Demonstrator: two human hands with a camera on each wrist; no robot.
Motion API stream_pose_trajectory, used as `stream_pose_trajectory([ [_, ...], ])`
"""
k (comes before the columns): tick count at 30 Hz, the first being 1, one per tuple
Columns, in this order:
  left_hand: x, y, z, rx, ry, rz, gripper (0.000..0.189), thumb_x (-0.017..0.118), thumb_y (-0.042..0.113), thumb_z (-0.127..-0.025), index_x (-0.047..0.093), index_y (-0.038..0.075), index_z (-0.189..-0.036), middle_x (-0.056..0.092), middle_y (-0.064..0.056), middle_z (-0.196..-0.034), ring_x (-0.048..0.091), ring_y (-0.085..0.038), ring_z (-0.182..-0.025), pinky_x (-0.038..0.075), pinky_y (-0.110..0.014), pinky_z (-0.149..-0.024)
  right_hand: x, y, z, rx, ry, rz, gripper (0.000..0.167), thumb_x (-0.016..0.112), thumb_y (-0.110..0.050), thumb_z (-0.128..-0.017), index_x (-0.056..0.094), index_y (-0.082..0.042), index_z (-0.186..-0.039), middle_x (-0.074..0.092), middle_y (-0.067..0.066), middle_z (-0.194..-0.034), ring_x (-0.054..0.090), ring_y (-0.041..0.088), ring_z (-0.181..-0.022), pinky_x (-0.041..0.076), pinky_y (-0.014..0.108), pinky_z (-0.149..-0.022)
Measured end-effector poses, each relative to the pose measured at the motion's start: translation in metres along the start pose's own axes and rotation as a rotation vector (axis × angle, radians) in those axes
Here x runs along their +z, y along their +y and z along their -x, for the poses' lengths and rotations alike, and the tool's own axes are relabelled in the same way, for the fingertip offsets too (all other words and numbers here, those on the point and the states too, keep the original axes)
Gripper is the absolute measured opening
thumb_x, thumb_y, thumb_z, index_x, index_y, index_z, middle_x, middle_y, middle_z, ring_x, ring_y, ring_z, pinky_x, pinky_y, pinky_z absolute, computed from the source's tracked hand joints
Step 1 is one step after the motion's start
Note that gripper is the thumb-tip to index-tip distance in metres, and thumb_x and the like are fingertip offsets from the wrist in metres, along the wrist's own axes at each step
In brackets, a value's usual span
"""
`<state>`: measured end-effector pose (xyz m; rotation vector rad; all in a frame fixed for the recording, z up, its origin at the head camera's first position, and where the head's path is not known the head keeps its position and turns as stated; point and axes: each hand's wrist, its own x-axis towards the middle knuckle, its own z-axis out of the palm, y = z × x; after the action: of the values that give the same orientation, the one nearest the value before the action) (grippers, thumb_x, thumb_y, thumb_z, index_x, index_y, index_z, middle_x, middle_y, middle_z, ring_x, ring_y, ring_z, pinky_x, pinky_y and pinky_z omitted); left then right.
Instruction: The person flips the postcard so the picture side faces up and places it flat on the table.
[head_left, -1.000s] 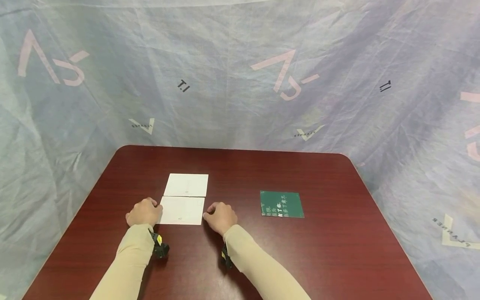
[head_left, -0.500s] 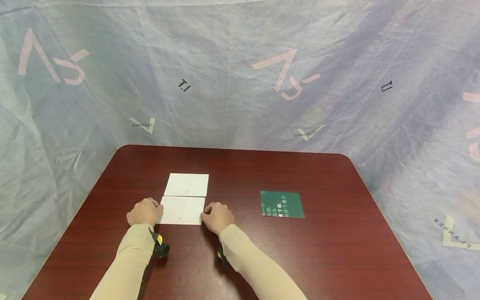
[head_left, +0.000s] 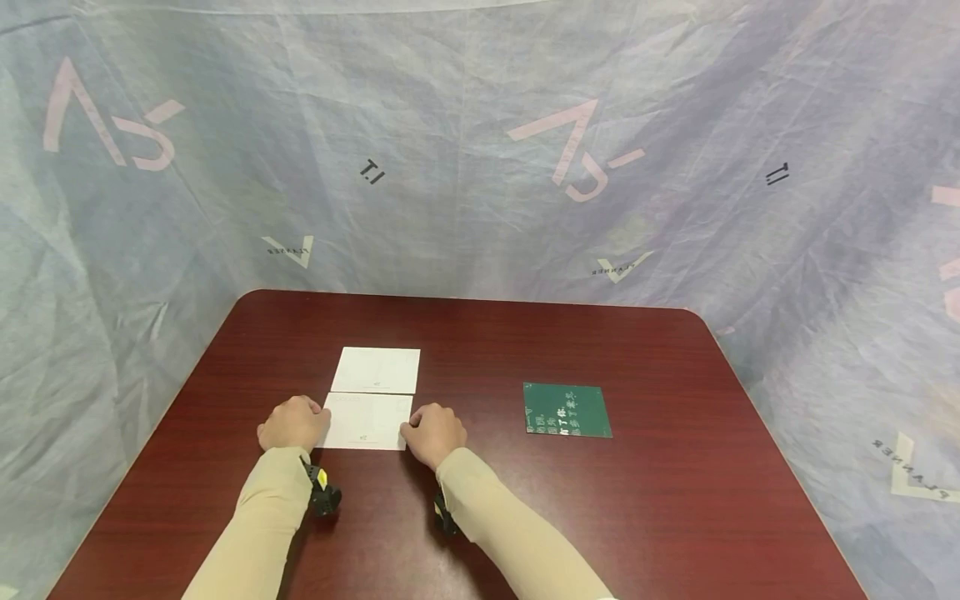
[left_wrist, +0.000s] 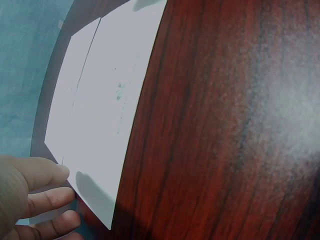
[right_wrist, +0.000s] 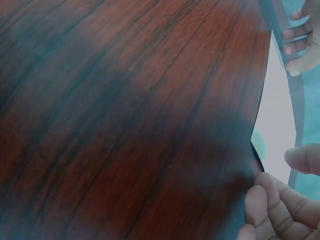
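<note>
Pose | left hand [head_left: 292, 423] loosely spread, grip released | right hand [head_left: 435, 435] curled at nearer white card [head_left: 367, 421], grip unclear

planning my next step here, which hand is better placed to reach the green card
Probably the right hand: it is at the right edge of the near white card, nearer the green card; the left hand is at the opposite edge.
</note>
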<state>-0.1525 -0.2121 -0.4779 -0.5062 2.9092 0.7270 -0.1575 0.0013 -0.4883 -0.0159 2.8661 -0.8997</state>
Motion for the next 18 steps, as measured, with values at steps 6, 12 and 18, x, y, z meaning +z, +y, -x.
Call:
stream_pose_trajectory([
  [6,0.0017,0.0011,-0.0022,0.006,-0.007,0.004,0.028,0.058,0.022,-0.094,0.069,-0.003,-0.097,0.069,-0.027,-0.097,0.064,-0.048,-0.095,0.042,-0.062,-0.085,-0.0053,-0.0043,0.0017,-0.014,-0.018,0.018,0.016,0.072,-0.029,-0.088,0.081,-0.016,-0.092,0.077,0.003,-0.094,0.072,0.029,-0.088,0.056,0.047,-0.077],
  [12,0.0016,0.0013,-0.0032,-0.006,-0.008,0.008,0.029,0.059,0.022,-0.094,0.069,-0.004,-0.098,0.069,-0.027,-0.097,0.064,-0.048,-0.096,0.041,-0.062,-0.085,-0.0048,-0.0070,0.0027,-0.019,-0.030,0.022,0.017,0.072,-0.029,-0.088,0.081,-0.016,-0.094,0.077,0.003,-0.095,0.072,0.030,-0.086,0.056,0.046,-0.075],
  [18,0.0025,0.0020,-0.0046,-0.012,-0.021,0.014,0.029,0.058,0.022,-0.094,0.069,-0.004,-0.099,0.069,-0.028,-0.100,0.063,-0.049,-0.099,0.041,-0.063,-0.087,-0.0052,-0.0070,0.0033,0.001,-0.023,0.015,0.016,0.074,-0.029,-0.087,0.081,-0.015,-0.092,0.076,0.003,-0.092,0.072,0.030,-0.085,0.056,0.045,-0.073],
])
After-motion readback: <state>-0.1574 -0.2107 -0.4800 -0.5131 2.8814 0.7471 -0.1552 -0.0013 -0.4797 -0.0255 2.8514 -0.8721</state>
